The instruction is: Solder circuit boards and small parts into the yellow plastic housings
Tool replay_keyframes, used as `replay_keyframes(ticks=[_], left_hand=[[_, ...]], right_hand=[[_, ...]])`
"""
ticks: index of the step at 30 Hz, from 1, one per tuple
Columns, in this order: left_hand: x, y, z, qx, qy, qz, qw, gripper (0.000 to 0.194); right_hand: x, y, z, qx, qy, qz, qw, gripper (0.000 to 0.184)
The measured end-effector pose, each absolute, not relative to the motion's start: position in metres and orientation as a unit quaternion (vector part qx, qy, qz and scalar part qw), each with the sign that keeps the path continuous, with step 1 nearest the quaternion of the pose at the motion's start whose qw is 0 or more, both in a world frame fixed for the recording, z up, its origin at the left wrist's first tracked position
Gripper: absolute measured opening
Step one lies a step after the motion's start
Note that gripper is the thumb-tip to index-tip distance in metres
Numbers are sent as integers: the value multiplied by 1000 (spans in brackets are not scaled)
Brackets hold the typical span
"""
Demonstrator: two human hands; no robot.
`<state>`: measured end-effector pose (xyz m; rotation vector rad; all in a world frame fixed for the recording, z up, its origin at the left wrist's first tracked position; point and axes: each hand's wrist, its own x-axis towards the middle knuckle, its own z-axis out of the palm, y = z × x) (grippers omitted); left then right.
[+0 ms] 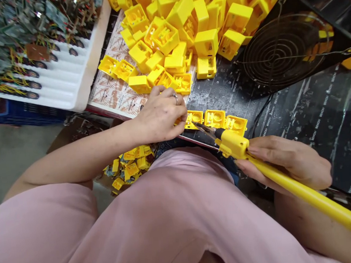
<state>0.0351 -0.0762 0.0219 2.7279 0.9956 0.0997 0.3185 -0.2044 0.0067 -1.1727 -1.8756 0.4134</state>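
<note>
My left hand (164, 114), with a ring on one finger, is closed over the left end of a row of open yellow plastic cases at the table's front edge. Its bent fingers partly hide the case they grip. Beside it in the row lie a yellow case (194, 119), another case (214, 118) and a third case (236, 124), open sides up. My right hand (287, 160) is wrapped around a yellow glue gun (234, 143) with a black collar and thin metal nozzle. The nozzle tip points at the case nearest my left hand; whether it touches cannot be seen.
A large heap of yellow cases (180, 12) covers the back of the table. A black fan (283, 53) stands at the right. On the left, a white foam tray (79, 74) holds many wired circuit boards (6, 42). More yellow pieces (132, 170) lie below the table edge.
</note>
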Motion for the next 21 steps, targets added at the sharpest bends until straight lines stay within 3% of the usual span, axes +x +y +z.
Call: replay_keyframes(ticks=[8,12,18,21], left_hand=[[45,-70,30,943,318,-34,89,24],[51,-67,36,944,310,-79,76,21],[54,-65,38,944,309,-81,89,18],[56,-63,40,941,314,-70,102,17]], right_hand=[[318,-181,19,-348,-843,124,390,13],[313,-173,35,-312,-867,136,365,20],[324,-179,48,-359,-857,141,341,11],[345,-191,36,-458,-810,152,334,13]])
